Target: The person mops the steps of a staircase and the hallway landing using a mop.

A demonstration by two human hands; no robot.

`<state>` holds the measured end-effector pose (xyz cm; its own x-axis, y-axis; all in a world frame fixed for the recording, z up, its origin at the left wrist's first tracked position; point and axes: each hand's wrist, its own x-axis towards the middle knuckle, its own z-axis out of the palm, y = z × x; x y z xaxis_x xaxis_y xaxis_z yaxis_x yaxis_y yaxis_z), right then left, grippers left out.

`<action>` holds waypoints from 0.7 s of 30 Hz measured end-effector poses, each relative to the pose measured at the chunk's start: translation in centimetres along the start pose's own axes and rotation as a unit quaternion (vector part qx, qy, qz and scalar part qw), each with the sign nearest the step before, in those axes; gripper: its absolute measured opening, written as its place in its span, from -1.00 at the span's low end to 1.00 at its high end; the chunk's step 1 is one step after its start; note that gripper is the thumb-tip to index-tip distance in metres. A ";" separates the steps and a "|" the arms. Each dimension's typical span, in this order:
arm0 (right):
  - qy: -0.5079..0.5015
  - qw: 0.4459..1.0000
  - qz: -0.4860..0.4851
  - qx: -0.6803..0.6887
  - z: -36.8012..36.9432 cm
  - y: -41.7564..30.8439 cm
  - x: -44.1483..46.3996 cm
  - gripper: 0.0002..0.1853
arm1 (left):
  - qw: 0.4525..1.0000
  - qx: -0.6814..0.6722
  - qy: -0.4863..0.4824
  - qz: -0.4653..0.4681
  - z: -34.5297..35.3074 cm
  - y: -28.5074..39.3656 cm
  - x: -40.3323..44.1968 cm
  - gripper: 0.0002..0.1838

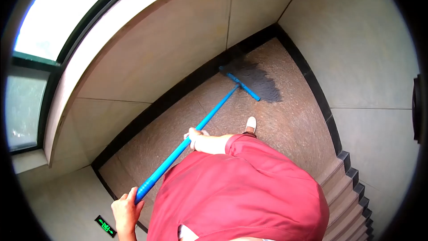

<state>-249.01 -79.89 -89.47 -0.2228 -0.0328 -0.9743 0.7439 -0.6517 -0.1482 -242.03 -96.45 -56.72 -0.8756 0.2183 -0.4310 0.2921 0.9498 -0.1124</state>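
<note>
A flat mop with a long blue handle reaches from the lower left to the middle of the head view. Wrapped round the handle's thick end is my left hand. My right hand grips the same handle farther down, in front of my red top. The mop's blue frame rests on the floor, and its dark grey mop head spreads out toward the corner. Parts of both hands' fingers are hidden behind the handle.
The speckled brown floor meets black skirting along the walls. Stairs lie at the lower right. One white shoe shows ahead of me. A window is at the left, with a green exit sign low on the wall.
</note>
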 end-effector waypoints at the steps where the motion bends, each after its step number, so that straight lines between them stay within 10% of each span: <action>1: -0.033 0.995 0.062 0.065 1.8 2.0 0.9 -0.80 | 1.000 -0.002 -0.001 -0.020 0.0 -1.6 -1.2 -0.53; 11: -0.112 0.979 0.163 0.047 9.7 8.1 -0.3 -0.88 | 0.976 -0.089 -0.128 -0.153 -1.6 -8.3 -3.6 -0.59; 12: -0.113 0.978 0.167 0.047 10.0 7.7 -0.1 -0.88 | 0.975 -0.137 -0.028 -0.173 -0.1 -8.9 -3.1 -0.63; 21: -0.083 0.976 0.115 0.166 7.1 -4.8 4.3 -0.94 | 0.996 -0.047 -0.007 -0.073 -1.5 -4.8 9.0 -0.60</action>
<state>-258.04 -82.30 -91.77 -0.1941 -0.3111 -0.9304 0.5470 -0.8216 0.1606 -251.89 -98.68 -58.78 -0.9001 0.0736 -0.4293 0.1244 0.9880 -0.0915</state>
